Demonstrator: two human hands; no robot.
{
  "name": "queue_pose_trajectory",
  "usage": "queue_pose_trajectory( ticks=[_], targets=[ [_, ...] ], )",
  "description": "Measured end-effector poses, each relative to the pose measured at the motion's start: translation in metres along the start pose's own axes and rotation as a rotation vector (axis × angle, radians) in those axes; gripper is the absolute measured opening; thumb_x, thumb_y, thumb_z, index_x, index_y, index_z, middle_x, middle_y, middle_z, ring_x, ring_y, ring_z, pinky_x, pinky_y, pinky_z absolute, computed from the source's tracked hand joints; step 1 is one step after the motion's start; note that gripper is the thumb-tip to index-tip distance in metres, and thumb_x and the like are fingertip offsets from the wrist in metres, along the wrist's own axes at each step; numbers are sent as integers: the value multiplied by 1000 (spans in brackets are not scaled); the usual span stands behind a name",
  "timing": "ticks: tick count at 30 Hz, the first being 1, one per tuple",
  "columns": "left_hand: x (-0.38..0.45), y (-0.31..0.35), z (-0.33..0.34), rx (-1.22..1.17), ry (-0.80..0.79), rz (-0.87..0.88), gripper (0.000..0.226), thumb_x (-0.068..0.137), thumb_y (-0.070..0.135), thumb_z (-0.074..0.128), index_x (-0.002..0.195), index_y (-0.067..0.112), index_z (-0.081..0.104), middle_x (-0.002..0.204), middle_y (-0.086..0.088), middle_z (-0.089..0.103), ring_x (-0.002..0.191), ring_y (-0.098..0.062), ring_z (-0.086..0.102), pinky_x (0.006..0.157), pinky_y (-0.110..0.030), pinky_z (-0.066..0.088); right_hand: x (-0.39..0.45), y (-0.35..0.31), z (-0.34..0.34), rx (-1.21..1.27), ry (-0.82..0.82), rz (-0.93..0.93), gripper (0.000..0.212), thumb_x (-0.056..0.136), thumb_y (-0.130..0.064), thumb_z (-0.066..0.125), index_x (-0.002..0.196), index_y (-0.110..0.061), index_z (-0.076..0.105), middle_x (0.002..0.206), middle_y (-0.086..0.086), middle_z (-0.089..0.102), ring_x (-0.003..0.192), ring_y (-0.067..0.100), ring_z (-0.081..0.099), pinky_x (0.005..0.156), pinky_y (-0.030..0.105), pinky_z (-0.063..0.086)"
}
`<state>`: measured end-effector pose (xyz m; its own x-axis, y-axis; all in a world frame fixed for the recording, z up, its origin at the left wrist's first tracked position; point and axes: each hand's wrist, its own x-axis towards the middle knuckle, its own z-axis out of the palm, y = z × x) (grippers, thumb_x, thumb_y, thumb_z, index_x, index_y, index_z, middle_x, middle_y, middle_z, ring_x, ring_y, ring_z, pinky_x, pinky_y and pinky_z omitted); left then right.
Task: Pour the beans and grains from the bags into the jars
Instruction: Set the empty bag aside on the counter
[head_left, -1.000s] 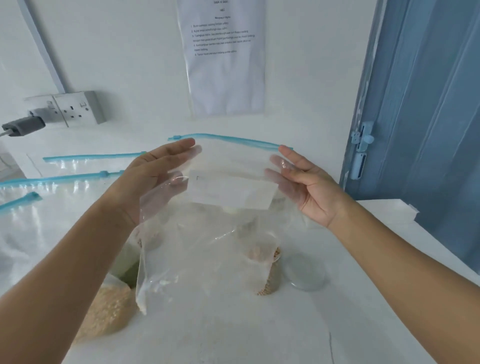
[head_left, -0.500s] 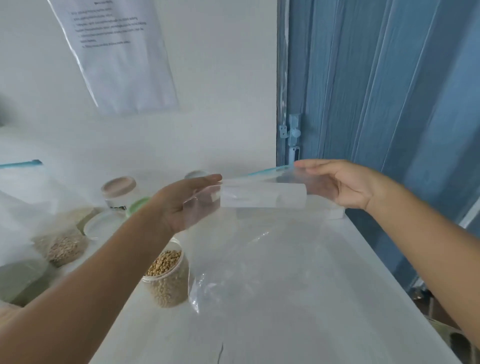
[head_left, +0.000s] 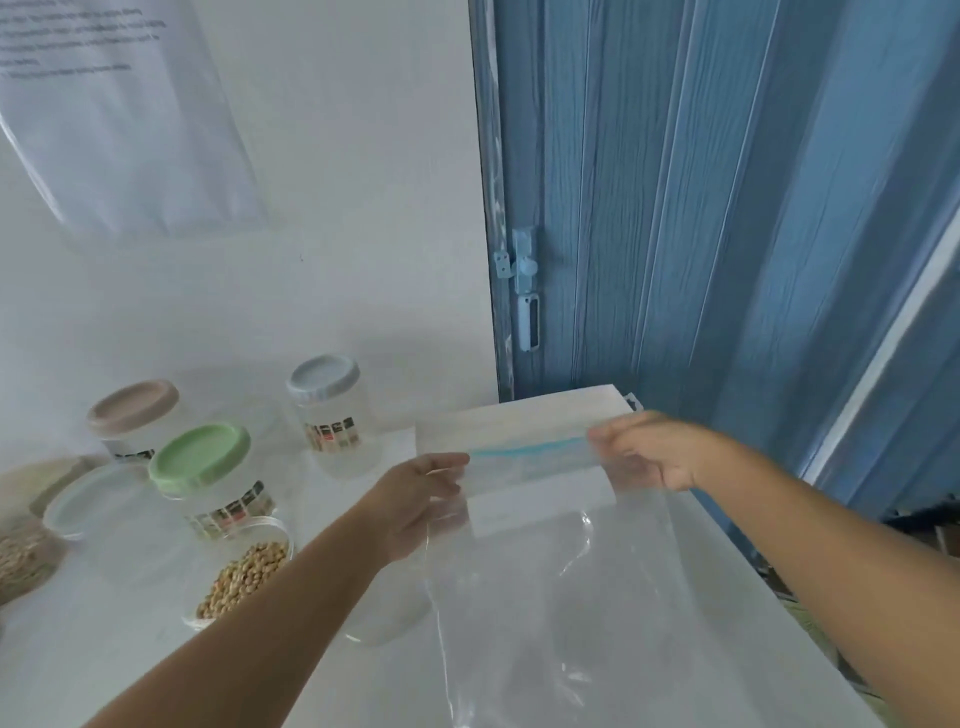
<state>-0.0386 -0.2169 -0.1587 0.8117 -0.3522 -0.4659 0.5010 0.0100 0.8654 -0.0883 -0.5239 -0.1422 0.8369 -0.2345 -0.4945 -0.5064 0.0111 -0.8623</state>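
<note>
Currently the empty clear zip bag (head_left: 545, 597) hangs over the right end of the white worktop (head_left: 519, 415), looks weightless, floppy, slick film; best held at the stiffer blue zip strip (head_left: 524, 451). Left hand (head_left: 415, 499) grip pinches the top left corner, right hand (head_left: 644, 449) grip pinches the top right. Open jar of beans (head_left: 244, 571) sits near left, three lidded jars behind.

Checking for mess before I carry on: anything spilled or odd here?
No spill shows. The open jar of beans stands lidless beside the lidded green-lid jar; both hands hold an empty bag.
</note>
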Motion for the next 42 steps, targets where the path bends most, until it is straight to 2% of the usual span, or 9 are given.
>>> queue_pose_trajectory(
  ticks=[5,8,13,17,23,26,29,34,42],
  targets=[
    [12,-20,3,99,54,-5,34,94,-15,54,117,5,69,92,-15,66,61,-21,63,56,-28,54,21,35,4,-205,49,-1,37,92,7,62,119,-17,70,118,17,74,84,23,70,79,40,62],
    [17,-22,4,198,123,10,28,92,-11,64,116,4,69,76,-16,71,57,-22,66,56,-27,55,17,37,6,-344,85,-133,45,91,3,64,124,-27,67,130,-2,66,100,15,67,88,31,57],
    [21,-21,8,684,175,6,37,84,-1,79,116,18,71,114,-15,62,76,-24,72,60,-27,61,14,42,10,-774,170,-201,58,89,-12,64,144,-31,59,149,-5,54,132,20,54,97,25,46],
    [13,-6,22,1233,46,-33,57,95,29,75,146,33,53,135,-8,34,84,-22,65,65,-25,63,4,46,24,-1193,249,-296,50,93,-21,57,140,-38,57,145,-1,42,132,34,39,101,39,47],
    [13,6,39,1842,123,181,46,102,36,63,142,15,58,129,-6,63,107,-22,66,90,-27,54,-17,47,46,-1200,-39,-353,48,94,-58,49,117,-20,65,126,0,61,122,26,54,102,46,48],
    [27,11,44,1902,248,378,35,104,28,57,137,19,55,119,-5,63,107,-26,65,78,-32,50,-21,51,45,-1196,-88,-332,47,98,-57,54,131,-25,63,146,-5,51,138,20,43,111,45,41],
    [53,19,38,1927,332,505,40,102,21,58,140,21,45,124,-6,60,115,-29,56,89,-40,50,-20,56,43,-1167,-73,-378,47,100,-55,55,138,-29,59,153,-7,47,143,17,39,113,44,38],
    [84,18,21,1572,229,427,38,106,13,51,142,24,56,127,-10,68,113,-29,63,101,-39,52,-11,68,40,-1156,-88,-423,56,100,-59,52,152,-41,44,171,-13,20,156,13,21,121,39,30],
    [86,48,18,1484,169,515,27,104,11,56,125,20,72,126,-5,72,111,-28,65,100,-35,51,8,59,38,-1174,-89,-455,53,101,-56,52,151,-39,45,171,-12,20,157,15,19,118,39,32]
  ],
)
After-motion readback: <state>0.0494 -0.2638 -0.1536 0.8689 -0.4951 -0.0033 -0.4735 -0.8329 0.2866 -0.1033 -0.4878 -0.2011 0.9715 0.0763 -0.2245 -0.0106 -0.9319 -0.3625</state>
